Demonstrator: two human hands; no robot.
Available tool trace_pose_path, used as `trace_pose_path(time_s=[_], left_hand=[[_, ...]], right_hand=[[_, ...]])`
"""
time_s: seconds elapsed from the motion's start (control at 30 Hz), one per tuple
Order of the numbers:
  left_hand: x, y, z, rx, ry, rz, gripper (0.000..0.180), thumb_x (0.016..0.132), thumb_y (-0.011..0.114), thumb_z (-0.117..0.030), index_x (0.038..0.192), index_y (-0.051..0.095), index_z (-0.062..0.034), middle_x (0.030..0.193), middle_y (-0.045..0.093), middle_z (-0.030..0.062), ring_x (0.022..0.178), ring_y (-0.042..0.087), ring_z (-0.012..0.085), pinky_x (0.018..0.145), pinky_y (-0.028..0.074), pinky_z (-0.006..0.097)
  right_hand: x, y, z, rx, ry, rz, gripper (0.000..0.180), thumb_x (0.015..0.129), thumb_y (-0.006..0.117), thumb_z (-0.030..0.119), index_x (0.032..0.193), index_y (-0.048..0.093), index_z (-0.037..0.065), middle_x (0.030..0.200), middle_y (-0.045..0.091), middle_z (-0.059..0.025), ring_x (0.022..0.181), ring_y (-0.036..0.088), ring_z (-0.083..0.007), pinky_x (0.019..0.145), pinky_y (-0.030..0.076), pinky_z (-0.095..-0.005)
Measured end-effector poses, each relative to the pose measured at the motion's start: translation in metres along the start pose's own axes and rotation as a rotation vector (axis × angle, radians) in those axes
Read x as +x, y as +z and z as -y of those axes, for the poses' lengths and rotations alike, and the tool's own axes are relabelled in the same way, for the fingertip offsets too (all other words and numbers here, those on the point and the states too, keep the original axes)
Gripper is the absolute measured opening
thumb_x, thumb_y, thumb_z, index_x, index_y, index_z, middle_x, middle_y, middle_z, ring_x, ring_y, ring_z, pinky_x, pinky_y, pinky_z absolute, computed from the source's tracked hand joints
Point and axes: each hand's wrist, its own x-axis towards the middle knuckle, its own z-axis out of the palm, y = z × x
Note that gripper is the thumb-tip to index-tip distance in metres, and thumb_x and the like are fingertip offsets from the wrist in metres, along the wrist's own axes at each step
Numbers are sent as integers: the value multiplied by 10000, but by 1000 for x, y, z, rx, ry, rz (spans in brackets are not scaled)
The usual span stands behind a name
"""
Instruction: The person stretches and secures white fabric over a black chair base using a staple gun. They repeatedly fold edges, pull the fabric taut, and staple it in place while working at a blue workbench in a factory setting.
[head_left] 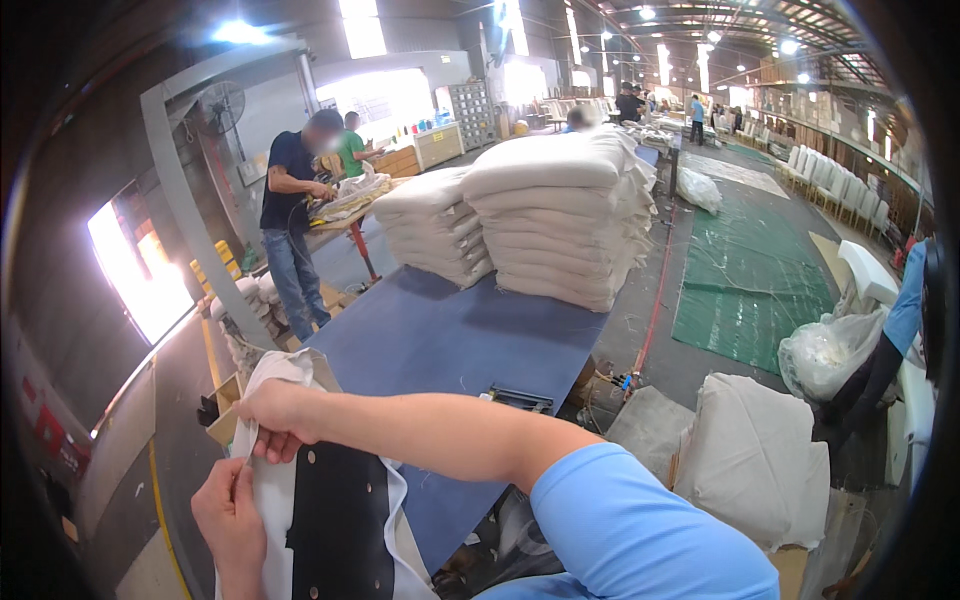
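Observation:
In front of me lies a padded piece covered in off-white fabric (270,510), with a black panel (342,500) on its underside that has several small round holes or studs. My left hand (230,515) pinches the fabric's left edge between thumb and fingers. Just above it, my right hand (280,412) is closed on the same edge, with its forearm reaching across from the right. The two hands almost touch. The fabric's right edge hangs wavy and loose beside the black panel.
A blue-topped table (400,340) carries tall stacks of white padded cushions (550,215). A dark metal tool (515,398) lies at its right edge. Fabric-covered pieces (755,455) are piled to my right. A co-worker (292,220) stands at another bench, far left.

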Motion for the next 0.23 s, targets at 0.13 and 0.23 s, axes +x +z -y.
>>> trace_pose_path(time_s=[0.13, 0.23], left_hand=[[-13, -20, -13, 225, -22, 55, 184, 935, 712, -84, 1100, 698, -4, 975, 688, 130, 810, 616, 219, 743, 494, 352], [-28, -38, -3, 506, 156, 156, 812, 874, 844, -323, 1560, 467, -110, 1409, 542, 177, 1196, 576, 320, 1018, 442, 451]], right_hand=[[-5, 4, -15, 30, -87, -29, 465, 1126, 429, 387, 1169, 598, -45, 668, 649, -125, 472, 644, -269, 457, 550, -434], [-6, 4, -20, 44, -133, -10, 479, 1123, 438, 397, 1182, 595, -52, 659, 648, -127, 460, 639, -278, 459, 556, -446]])
